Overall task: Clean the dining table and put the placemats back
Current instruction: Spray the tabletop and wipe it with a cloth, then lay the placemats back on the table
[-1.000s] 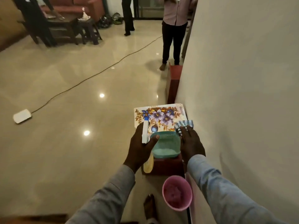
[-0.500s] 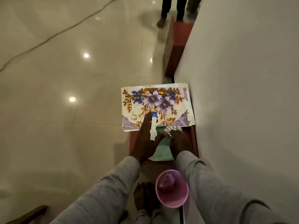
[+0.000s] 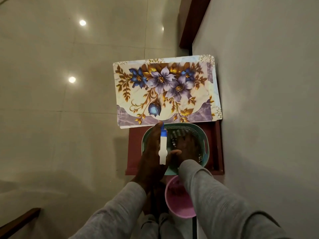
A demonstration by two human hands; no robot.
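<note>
A stack of floral placemats (image 3: 165, 90) lies on a low red-brown stool (image 3: 134, 150) against the wall and overhangs it on the left. Just in front of them on the stool stands a teal perforated basket (image 3: 205, 140). My left hand (image 3: 150, 163) holds a white spray bottle (image 3: 163, 150) with a blue nozzle upright over the basket's left rim. My right hand (image 3: 186, 145) is down inside the basket, its fingers on a checked cloth (image 3: 175, 135) that it mostly hides.
A pink bucket (image 3: 181, 206) stands on the floor just in front of the stool, by my feet. A pale wall (image 3: 267, 83) runs along the right. Another red-brown bench (image 3: 191, 23) stands farther along it. Glossy tiled floor (image 3: 60, 118) spreads to the left.
The view has tilted down and moved closer to the stool. My right hand has gone down into the basket with the cloth. The left hand still holds the spray bottle.
</note>
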